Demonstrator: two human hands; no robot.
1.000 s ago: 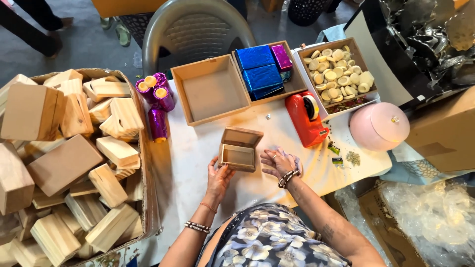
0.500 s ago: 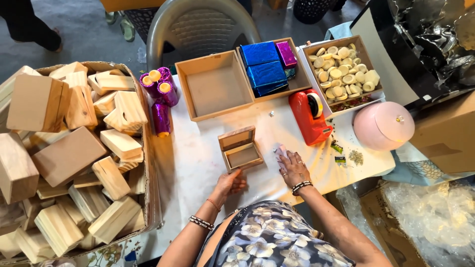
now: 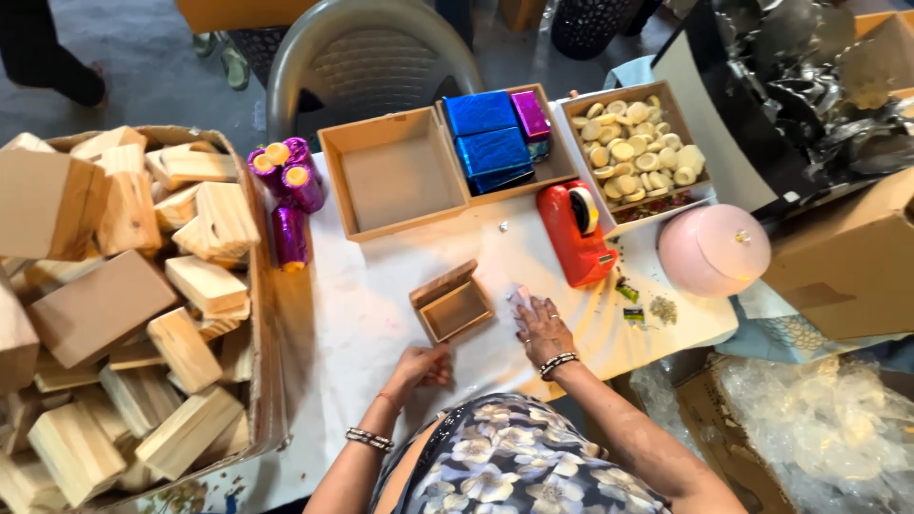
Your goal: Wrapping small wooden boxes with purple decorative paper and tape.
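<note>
Wooden hinged box (image 3: 453, 303), small, lid open, sits on the white table (image 3: 381, 314) near the middle, just far of both hands. Right hand (image 3: 541, 328) lies palm down, fingers spread flat, just right of the box; fingertips press a small pale scrap (image 3: 520, 297) against the table, not gripping it. Beaded bracelet on that wrist. Left hand (image 3: 421, 365) rests on the near table edge, fingers loosely curled, holding nothing that shows; apart from the box, near and slightly left of it. Red tape dispenser (image 3: 574, 231) stands right of the box, beyond the right hand. Far side of the table: an empty shallow cardboard tray (image 3: 392, 181), then a tray with blue foil-wrapped blocks (image 3: 490, 141) and one purple block, then a tray of pale round pieces (image 3: 640, 148). Pink round lidded container (image 3: 714, 249) at the right end. Purple foil rolls (image 3: 288, 186) at the far left corner of the table. Large carton (image 3: 243, 286) on the left, heaped with plain wooden boxes (image 3: 195, 286). Grey plastic chair (image 3: 367, 57) beyond the table.
</note>
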